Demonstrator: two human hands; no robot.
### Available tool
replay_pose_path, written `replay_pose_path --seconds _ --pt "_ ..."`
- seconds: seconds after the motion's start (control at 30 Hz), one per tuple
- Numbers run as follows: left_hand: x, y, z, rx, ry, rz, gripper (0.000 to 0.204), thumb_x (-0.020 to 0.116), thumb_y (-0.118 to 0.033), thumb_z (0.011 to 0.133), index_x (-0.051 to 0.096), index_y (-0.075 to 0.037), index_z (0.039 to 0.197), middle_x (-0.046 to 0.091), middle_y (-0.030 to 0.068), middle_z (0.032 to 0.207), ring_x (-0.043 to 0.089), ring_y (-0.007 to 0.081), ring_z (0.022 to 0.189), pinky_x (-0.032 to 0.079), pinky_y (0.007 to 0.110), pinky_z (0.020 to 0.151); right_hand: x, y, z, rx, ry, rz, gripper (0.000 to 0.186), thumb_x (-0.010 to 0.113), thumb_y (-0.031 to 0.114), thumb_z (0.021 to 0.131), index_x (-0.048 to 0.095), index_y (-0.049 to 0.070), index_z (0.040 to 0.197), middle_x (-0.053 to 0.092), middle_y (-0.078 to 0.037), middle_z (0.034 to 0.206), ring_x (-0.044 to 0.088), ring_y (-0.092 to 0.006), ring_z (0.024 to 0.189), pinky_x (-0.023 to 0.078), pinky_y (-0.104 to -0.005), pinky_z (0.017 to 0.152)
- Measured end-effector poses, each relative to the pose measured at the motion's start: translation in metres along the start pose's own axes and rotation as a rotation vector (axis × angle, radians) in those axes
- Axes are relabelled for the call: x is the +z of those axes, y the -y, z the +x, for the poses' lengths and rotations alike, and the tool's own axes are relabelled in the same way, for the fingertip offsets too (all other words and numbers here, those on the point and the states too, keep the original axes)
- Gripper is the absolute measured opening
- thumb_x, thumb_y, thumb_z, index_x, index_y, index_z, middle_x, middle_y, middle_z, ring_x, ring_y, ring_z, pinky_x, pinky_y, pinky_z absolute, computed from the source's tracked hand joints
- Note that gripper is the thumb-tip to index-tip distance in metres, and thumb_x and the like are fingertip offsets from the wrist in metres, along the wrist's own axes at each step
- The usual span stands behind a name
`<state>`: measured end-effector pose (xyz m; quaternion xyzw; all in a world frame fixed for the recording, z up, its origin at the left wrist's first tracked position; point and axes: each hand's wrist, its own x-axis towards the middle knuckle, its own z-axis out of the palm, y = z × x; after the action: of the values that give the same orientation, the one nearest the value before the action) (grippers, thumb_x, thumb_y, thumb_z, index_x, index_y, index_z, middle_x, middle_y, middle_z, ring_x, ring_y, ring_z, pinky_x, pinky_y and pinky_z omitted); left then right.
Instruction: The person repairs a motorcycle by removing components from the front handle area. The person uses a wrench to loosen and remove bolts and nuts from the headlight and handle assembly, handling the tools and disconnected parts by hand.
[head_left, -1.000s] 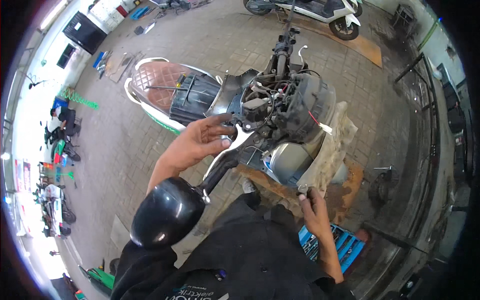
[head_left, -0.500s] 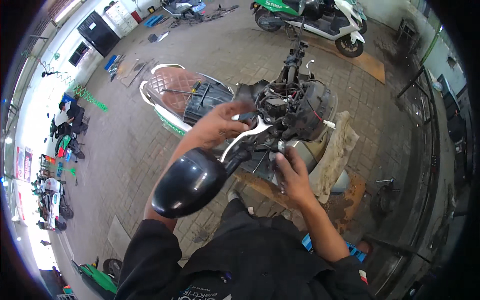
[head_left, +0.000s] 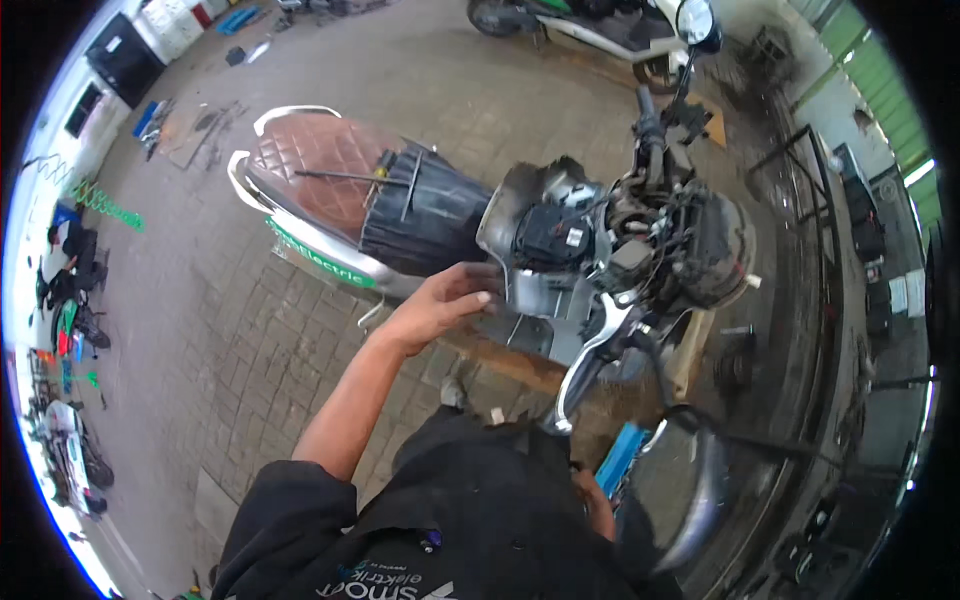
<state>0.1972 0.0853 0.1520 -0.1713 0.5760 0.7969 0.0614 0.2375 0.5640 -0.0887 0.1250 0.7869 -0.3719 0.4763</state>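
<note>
Before me stands a partly dismantled scooter with a brown quilted seat (head_left: pixel 310 165). My left hand (head_left: pixel 445 305) hovers beside the step-through, fingers apart and holding nothing. Loose wires and bare parts crowd the stripped handlebar (head_left: pixel 640 240). From it a silver brake lever (head_left: pixel 590 365) reaches toward me. The near mirror (head_left: pixel 695 500) is smeared by motion at the lower right. Down by my waist is my right hand (head_left: pixel 597 508), its fingers mostly hidden, next to a blue object (head_left: pixel 622 458). A black box-like part (head_left: pixel 553 237) sits inside the scooter's open body.
On the seat lie a black plastic panel (head_left: pixel 430 210) and a long thin tool (head_left: pixel 350 179). Another white-and-green scooter (head_left: pixel 600 35) is parked at the far side. A dark metal frame (head_left: pixel 815 185) runs along the right. More two-wheelers (head_left: pixel 70 450) line the left.
My right hand has dropped from the handlebar to my waist. The left has drawn off the lever area, fingers spreading. Handlebar and mirror have swung rightward, and my view has shifted.
</note>
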Motion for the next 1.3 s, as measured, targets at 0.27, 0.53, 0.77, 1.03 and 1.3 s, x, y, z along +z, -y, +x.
replay_pose_path --seconds 0.27,0.53,0.77,1.03,1.3 --pt "-0.048 0.129 -0.033 -0.388 0.015 0.010 0.053 0.067 -0.026 0.098 0.049 -0.001 0.142 0.065 0.0112 0.121 0.063 0.0183 0.106 0.053 0.034 0.084 0.039 0.034 -0.072 -0.139 0.228 -0.353 0.046 0.060 0.024 0.100 0.054 0.006 0.142 0.067 -0.016 0.125 0.061 -0.0245 0.117 0.046 -0.0364 0.101" --pt "-0.084 0.126 -0.029 -0.253 0.061 0.211 0.052 0.069 -0.030 0.096 0.054 0.001 0.134 0.066 0.0142 0.122 0.064 0.0198 0.107 0.051 0.035 0.088 0.056 -0.069 0.035 -0.063 0.309 0.076 0.041 0.059 0.019 0.100 0.058 0.000 0.136 0.067 -0.015 0.128 0.061 -0.0210 0.116 0.047 -0.0335 0.099" --pt "-0.182 0.130 -0.057 -0.255 -0.414 0.209 0.048 0.071 -0.032 0.093 0.059 -0.004 0.130 0.066 0.0096 0.118 0.064 0.0182 0.100 0.054 0.033 0.079 0.063 0.022 0.000 -0.232 0.123 -0.379 0.036 0.060 0.002 0.080 0.068 -0.007 0.114 0.072 -0.025 0.111 0.069 -0.0344 0.107 0.051 -0.0401 0.090" --pt "-0.185 0.131 -0.065 -0.353 -0.444 0.317 0.052 0.070 -0.032 0.093 0.056 -0.003 0.134 0.065 0.0130 0.125 0.065 0.0214 0.104 0.055 0.035 0.080 0.066 0.026 -0.021 -0.170 0.093 -0.265 0.033 0.062 -0.001 0.090 0.065 -0.008 0.122 0.072 -0.014 0.115 0.066 -0.0213 0.103 0.051 -0.0335 0.089" --pt "-0.151 0.160 -0.048 -0.380 -0.170 0.374 0.051 0.068 -0.020 0.094 0.051 0.000 0.138 0.062 0.0179 0.131 0.065 0.0257 0.113 0.052 0.037 0.095 0.048 0.031 -0.089 0.140 0.032 -0.339 0.030 0.066 0.007 0.092 0.068 -0.004 0.120 0.073 -0.013 0.108 0.066 -0.0186 0.095 0.052 -0.0343 0.085"
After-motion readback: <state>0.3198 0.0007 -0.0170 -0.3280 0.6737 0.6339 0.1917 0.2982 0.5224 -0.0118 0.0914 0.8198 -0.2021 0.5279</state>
